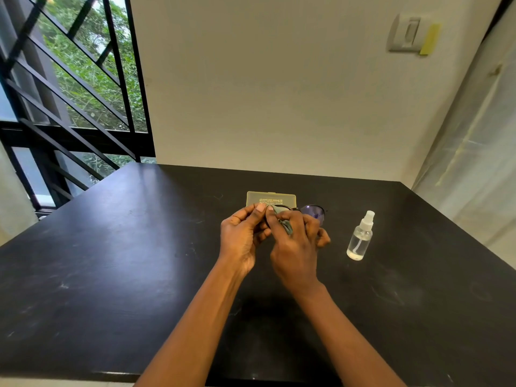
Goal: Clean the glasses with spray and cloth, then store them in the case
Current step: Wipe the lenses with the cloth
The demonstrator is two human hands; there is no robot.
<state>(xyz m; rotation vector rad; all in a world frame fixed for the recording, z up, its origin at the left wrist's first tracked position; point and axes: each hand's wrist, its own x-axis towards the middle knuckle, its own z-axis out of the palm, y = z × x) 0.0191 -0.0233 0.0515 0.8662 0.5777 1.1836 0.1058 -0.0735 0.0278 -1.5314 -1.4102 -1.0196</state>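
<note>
Both hands meet at the centre of the frame above a black matte counter: the left hand pinches the near side of a pair of dark-framed glasses with purple-tinted lenses, fingers curled around the frame, while the right hand grips a small grey-green cleaning cloth and presses it against the lens between thumb and fingers. One tinted lens shows just right of the hands; the other is hidden by cloth and fingers. Directly behind the hands, toward the wall, a pale yellowish translucent rectangular glasses case lies flat on the counter with its lid closed and printed lettering on top. To the right of centre, apart from the hands, a small clear plastic spray bottle with a white nozzle stands upright. A window with black diagonal bars fills the upper left, greenery visible beyond it.
</note>
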